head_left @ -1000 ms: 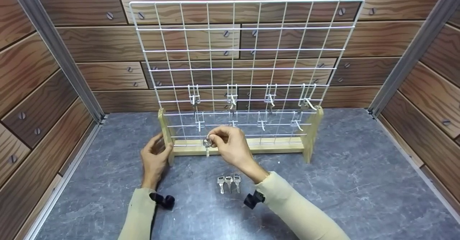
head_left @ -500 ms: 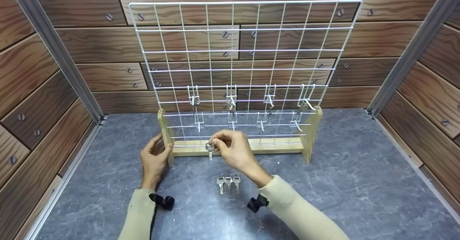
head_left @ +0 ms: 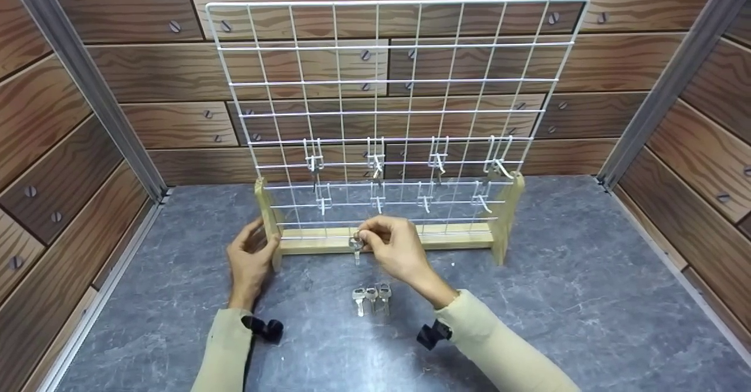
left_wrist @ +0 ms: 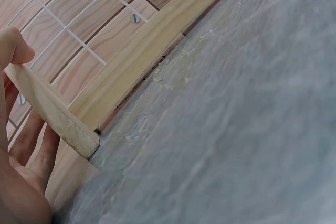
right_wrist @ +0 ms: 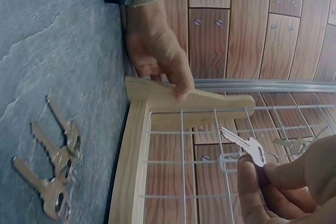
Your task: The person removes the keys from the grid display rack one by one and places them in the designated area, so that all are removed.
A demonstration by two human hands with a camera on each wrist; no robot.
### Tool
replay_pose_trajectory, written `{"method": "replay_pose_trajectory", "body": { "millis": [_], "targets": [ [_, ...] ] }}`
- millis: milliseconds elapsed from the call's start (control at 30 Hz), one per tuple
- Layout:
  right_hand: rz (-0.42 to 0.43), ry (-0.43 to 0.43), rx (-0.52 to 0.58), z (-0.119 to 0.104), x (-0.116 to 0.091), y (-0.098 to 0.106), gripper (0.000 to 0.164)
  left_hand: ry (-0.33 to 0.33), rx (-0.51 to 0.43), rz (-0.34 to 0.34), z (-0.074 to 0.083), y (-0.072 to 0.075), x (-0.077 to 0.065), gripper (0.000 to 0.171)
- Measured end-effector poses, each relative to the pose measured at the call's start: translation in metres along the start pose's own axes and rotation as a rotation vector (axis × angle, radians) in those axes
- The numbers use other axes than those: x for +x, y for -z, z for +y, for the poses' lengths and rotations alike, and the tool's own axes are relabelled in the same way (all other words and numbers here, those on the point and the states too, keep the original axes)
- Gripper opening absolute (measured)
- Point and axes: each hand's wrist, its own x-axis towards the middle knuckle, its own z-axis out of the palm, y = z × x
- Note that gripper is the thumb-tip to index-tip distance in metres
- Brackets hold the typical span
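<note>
My right hand [head_left: 400, 252] pinches a silver key [right_wrist: 244, 144] by a small ring at its head, between thumb and fingers. In the head view this key hangs blade down in front of the stand's low wooden crossbar [head_left: 328, 245]. My left hand [head_left: 247, 266] grips the stand's left wooden leg [left_wrist: 58, 111], thumb on one face and fingers behind it. Three loose keys [head_left: 371, 300] lie side by side on the table in front of the stand. A white wire grid [head_left: 377, 81] rises from the stand, leaning back.
Across the grid run two rows of white hooks; keys dangle from the upper row [head_left: 376, 162], and the lower row [head_left: 426, 203] sits just above my right hand. The right wooden leg [head_left: 507, 222] stands on the grey marbled table [head_left: 587, 310]. Wood-patterned walls [head_left: 592, 110] enclose the space.
My right hand has moved a little to the right and slightly down, carrying the key. My left hand keeps its hold on the leg. The three loose keys lie as before.
</note>
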Motion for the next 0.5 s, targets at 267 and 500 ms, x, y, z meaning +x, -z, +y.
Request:
{"method": "replay_pose_trajectory", "body": {
  "millis": [267, 500],
  "targets": [
    [0.010, -0.050, 0.007, 0.005, -0.002, 0.013, 0.009, -0.017, -0.027, -0.023, -0.001, 0.001, 0.000, 0.048],
    [0.009, -0.064, -0.027, 0.013, -0.005, 0.020, 0.009, -0.028, -0.020, -0.019, -0.002, 0.001, 0.000, 0.047]
  ]
}}
